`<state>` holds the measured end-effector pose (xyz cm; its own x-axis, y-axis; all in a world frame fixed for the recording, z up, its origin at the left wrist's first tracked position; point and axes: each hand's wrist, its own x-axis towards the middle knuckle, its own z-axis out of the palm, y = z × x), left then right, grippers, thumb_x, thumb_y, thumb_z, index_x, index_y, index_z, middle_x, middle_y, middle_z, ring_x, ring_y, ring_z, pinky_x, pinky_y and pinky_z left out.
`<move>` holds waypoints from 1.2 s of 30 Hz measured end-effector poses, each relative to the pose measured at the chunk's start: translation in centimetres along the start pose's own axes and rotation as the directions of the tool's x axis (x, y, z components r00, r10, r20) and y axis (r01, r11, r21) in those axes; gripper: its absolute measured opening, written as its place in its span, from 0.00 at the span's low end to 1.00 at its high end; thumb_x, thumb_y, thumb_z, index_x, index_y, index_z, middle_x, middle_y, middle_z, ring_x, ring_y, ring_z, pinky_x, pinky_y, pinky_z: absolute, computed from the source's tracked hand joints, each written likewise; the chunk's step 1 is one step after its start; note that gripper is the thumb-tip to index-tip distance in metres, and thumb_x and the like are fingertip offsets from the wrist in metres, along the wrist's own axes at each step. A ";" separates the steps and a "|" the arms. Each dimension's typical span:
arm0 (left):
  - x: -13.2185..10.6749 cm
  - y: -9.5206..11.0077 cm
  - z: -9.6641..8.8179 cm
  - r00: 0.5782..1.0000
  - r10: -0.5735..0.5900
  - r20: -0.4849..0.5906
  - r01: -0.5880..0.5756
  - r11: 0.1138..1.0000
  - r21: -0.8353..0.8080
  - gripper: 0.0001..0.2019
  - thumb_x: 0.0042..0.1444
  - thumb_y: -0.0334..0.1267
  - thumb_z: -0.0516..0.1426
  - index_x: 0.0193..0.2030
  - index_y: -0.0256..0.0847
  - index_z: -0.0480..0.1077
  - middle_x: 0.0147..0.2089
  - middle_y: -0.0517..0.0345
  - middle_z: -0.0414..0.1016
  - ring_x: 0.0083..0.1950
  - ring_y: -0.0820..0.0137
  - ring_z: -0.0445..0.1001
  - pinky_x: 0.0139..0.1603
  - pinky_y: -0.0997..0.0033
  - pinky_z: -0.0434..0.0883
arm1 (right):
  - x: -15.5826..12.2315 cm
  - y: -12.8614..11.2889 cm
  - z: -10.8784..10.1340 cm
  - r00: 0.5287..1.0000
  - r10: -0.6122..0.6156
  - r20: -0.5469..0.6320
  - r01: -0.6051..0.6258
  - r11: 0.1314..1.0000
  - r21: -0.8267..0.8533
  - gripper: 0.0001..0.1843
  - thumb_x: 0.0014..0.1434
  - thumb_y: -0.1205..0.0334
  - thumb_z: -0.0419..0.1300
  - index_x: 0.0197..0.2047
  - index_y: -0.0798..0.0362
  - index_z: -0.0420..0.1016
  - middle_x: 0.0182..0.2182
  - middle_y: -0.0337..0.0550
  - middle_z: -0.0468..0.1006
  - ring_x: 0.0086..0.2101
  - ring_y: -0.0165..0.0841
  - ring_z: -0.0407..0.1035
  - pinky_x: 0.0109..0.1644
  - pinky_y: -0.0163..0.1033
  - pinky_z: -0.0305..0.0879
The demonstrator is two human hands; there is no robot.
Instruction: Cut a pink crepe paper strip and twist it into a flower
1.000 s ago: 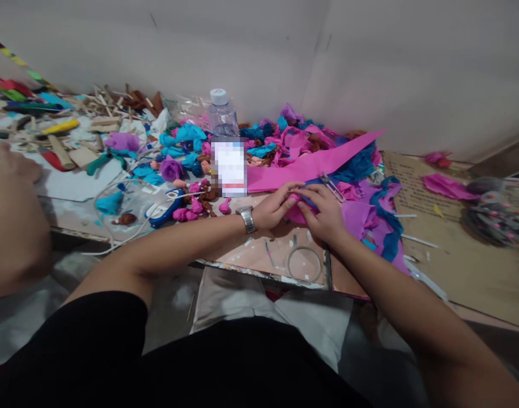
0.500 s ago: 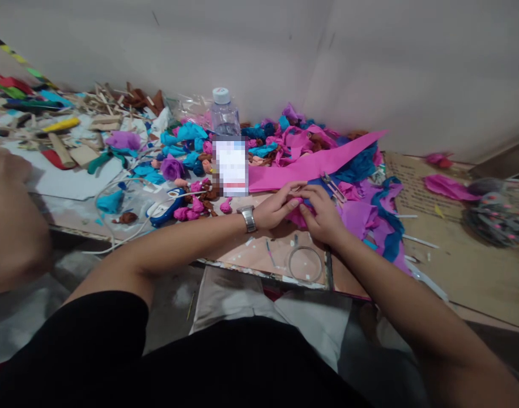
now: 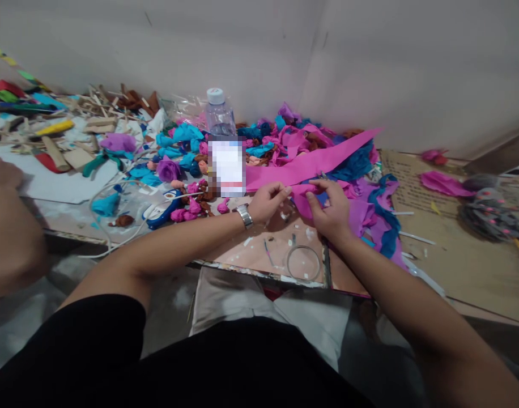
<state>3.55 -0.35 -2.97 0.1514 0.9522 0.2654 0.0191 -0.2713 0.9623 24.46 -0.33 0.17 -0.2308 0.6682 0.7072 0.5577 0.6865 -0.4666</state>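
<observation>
Between my hands is a small piece of pink crepe paper (image 3: pixel 301 203), held just above the front of the table. My left hand (image 3: pixel 267 203), with a metal watch on its wrist, pinches the left edge of the piece between thumb and fingers. On the other side, my right hand (image 3: pixel 332 211) has thumb and forefinger closed on the paper. A long pink crepe paper strip (image 3: pixel 293 170) lies just behind both hands. Purple crepe paper (image 3: pixel 361 215) lies beside my right hand. A wire ring (image 3: pixel 302 263) rests on the table in front.
A phone (image 3: pixel 226 167) leans before a clear bottle (image 3: pixel 220 113). Several small pink paper buds (image 3: pixel 187 212) lie left of my left hand, near a blue-and-white device with a cable (image 3: pixel 160 211). Wood scraps and pliers (image 3: pixel 93 165) cover the left. Another person's arm (image 3: pixel 13 232) enters there. Cardboard (image 3: pixel 433 238) lies right.
My hands have drawn apart from being close together around the pink paper. The paper is now spread between them, and its front bulk no longer hangs below the fingers.
</observation>
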 end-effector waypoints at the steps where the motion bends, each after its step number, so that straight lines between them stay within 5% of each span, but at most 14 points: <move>1: 0.0 0.1 0.0 1.000 -0.007 0.013 0.007 1.000 -0.006 0.30 0.61 0.69 0.60 0.32 0.40 0.68 0.27 0.61 0.72 0.28 0.73 0.73 0.33 0.70 0.71 | 0.0 0.0 0.0 1.000 0.009 -0.011 -0.009 1.000 -0.002 0.18 0.72 0.44 0.59 0.53 0.47 0.78 0.42 0.48 0.83 0.41 0.44 0.75 0.52 0.53 0.73; 11: 0.5 0.3 -0.3 0.997 -0.063 0.040 0.068 0.989 -0.132 0.25 0.51 0.60 0.72 0.36 0.37 0.80 0.35 0.54 0.82 0.36 0.68 0.80 0.42 0.65 0.78 | -0.1 0.2 0.0 0.998 0.027 -0.052 -0.026 1.000 0.018 0.18 0.71 0.44 0.61 0.53 0.48 0.78 0.43 0.47 0.83 0.41 0.43 0.76 0.51 0.53 0.73; 22: 0.6 -0.2 -0.3 0.999 -0.052 0.001 0.052 0.991 -0.123 0.27 0.52 0.62 0.71 0.36 0.37 0.76 0.33 0.57 0.78 0.33 0.71 0.75 0.38 0.67 0.74 | -0.1 0.1 -0.1 0.999 0.031 -0.043 -0.031 1.000 0.000 0.20 0.72 0.41 0.59 0.53 0.47 0.79 0.41 0.47 0.83 0.40 0.43 0.76 0.50 0.53 0.74; 26: 0.6 -0.7 -0.3 0.998 0.028 -0.052 -0.032 0.997 -0.067 0.25 0.57 0.63 0.67 0.40 0.41 0.70 0.33 0.59 0.73 0.33 0.71 0.72 0.37 0.68 0.73 | -0.1 0.2 0.0 0.999 0.022 -0.033 -0.022 1.000 -0.004 0.19 0.72 0.42 0.59 0.53 0.47 0.79 0.41 0.47 0.83 0.40 0.43 0.76 0.50 0.52 0.73; 29: 0.6 -0.6 -0.3 0.977 0.182 -0.108 -0.178 0.983 0.046 0.26 0.60 0.63 0.65 0.47 0.42 0.69 0.46 0.52 0.75 0.45 0.67 0.75 0.47 0.64 0.75 | -0.1 0.5 0.1 1.000 -0.004 0.026 0.005 0.999 -0.036 0.20 0.72 0.42 0.60 0.53 0.48 0.81 0.40 0.47 0.84 0.40 0.43 0.76 0.51 0.52 0.71; 32: 0.3 -0.1 -0.2 0.978 0.206 -0.010 -0.204 0.974 0.102 0.28 0.63 0.63 0.63 0.54 0.40 0.72 0.55 0.46 0.76 0.53 0.63 0.76 0.55 0.61 0.75 | -0.1 0.8 0.2 0.992 -0.053 0.112 0.059 0.997 -0.051 0.19 0.71 0.43 0.61 0.53 0.47 0.82 0.43 0.47 0.86 0.44 0.45 0.78 0.53 0.53 0.70; 36: -0.2 0.3 0.0 0.989 0.116 0.095 -0.123 0.990 0.067 0.28 0.63 0.62 0.64 0.55 0.37 0.75 0.50 0.47 0.81 0.45 0.68 0.78 0.47 0.67 0.75 | -0.2 0.8 0.3 0.983 -0.091 0.161 0.099 0.994 -0.042 0.19 0.71 0.45 0.62 0.56 0.45 0.84 0.45 0.47 0.87 0.46 0.45 0.77 0.54 0.53 0.69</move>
<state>3.52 -0.61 -2.72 0.2457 0.8966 0.3685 0.0661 -0.3948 0.9164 24.70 0.17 -0.58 -0.4063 0.6403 0.6519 0.5649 0.7368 -0.3716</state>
